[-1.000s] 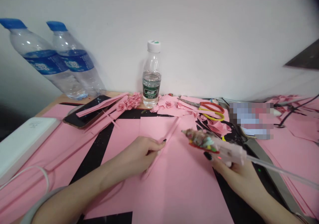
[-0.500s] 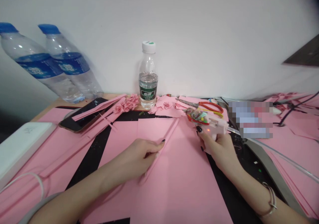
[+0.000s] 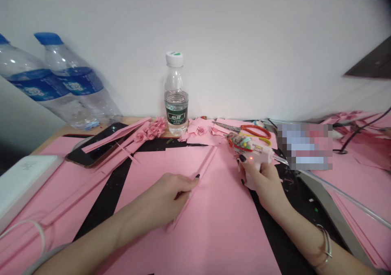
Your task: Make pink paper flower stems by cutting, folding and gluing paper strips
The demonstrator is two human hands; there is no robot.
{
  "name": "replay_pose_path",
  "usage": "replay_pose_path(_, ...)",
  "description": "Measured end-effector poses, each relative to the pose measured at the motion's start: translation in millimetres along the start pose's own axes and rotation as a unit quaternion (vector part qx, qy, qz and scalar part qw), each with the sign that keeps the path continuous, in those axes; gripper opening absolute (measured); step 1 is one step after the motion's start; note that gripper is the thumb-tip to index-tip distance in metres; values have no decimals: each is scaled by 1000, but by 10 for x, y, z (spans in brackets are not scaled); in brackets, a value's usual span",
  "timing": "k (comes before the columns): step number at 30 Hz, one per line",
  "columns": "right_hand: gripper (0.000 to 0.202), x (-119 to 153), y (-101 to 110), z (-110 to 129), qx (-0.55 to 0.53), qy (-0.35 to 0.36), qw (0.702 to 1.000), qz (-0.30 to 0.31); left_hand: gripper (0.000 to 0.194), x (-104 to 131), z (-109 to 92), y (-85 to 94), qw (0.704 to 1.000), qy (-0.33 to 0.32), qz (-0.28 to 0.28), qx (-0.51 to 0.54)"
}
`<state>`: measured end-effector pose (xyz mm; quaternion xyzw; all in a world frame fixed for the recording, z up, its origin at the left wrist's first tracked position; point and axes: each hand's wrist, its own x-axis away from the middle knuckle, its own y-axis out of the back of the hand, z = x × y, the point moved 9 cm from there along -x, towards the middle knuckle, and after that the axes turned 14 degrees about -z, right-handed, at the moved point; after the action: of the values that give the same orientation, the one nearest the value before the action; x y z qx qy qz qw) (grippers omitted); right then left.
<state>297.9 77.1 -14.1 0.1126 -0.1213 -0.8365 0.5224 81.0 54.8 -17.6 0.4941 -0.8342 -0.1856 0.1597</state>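
Pink sheet (image 3: 214, 226) nearest, light and easily creased by its look; clocked from its middle, left hand (image 3: 174, 191) at ten pinches a paper fold (image 3: 208, 160), likely flimsy, best held lightly along its length. Right hand (image 3: 269, 181), well apart at two, wraps the glue gun (image 3: 262, 155) by its handle, probably stiff; bottle (image 3: 176, 110) farther, near eleven.

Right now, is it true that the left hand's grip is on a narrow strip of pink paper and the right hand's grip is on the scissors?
Not quite: the head view shows the right hand's grip on a glue gun; the scissors lie beyond it.
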Motion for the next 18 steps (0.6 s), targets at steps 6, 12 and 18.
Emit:
replay_pose_path(6, 42, 38, 25, 65, 17, 27, 999, -2, 30, 0, -96, -22, 999, -25, -15, -39)
replay_pose_path(12, 41, 52, 21, 63, 24, 35, 999, 8, 35, -37, -148, -3, 996, -45, -15, -78)
replay_pose_path(18, 39, 61, 23, 97, 40, 45, 998, 14, 35, -99, -175, 53, 992, -61, -32, -105)
